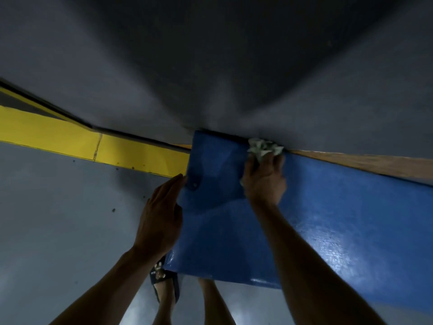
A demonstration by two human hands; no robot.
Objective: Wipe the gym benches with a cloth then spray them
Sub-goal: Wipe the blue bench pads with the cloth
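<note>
Leaning over the blue desk [328, 212], the person looked steeply down at a padded gym bench whose textured blue cover filled the picture from the centre out toward 4 o'clock. The cover shone with a pale glare near 4 o'clock and showed creases and a small round stud near its left end. The bench's far edge met a dark grey wall [210, 66] that took up the whole upper half, from 9 o'clock round to 3 o'clock. A strip of bare wood [365, 161] ran along that edge toward 3 o'clock.

The right hand [264, 181] lay on the cover just right of centre, at about 1 o'clock from the middle, its grip curled round a crumpled pale cloth [263, 147]. The cloth was pressed against the blue surface right where the bench touched the wall.

The left hand [161, 214] rested at the bench's left end, near 8 o'clock from the centre, fingers straight and held together, their tips touching the corner of the cover.

A yellow beam [70, 139] stretched from 9 o'clock up to the bench's left end. Below it spread a smooth grey floor [58, 219] with a few dark specks. At 6 o'clock, one foot in a dark sandal [164, 282] stood on the floor just beside the bench's near corner.
</note>
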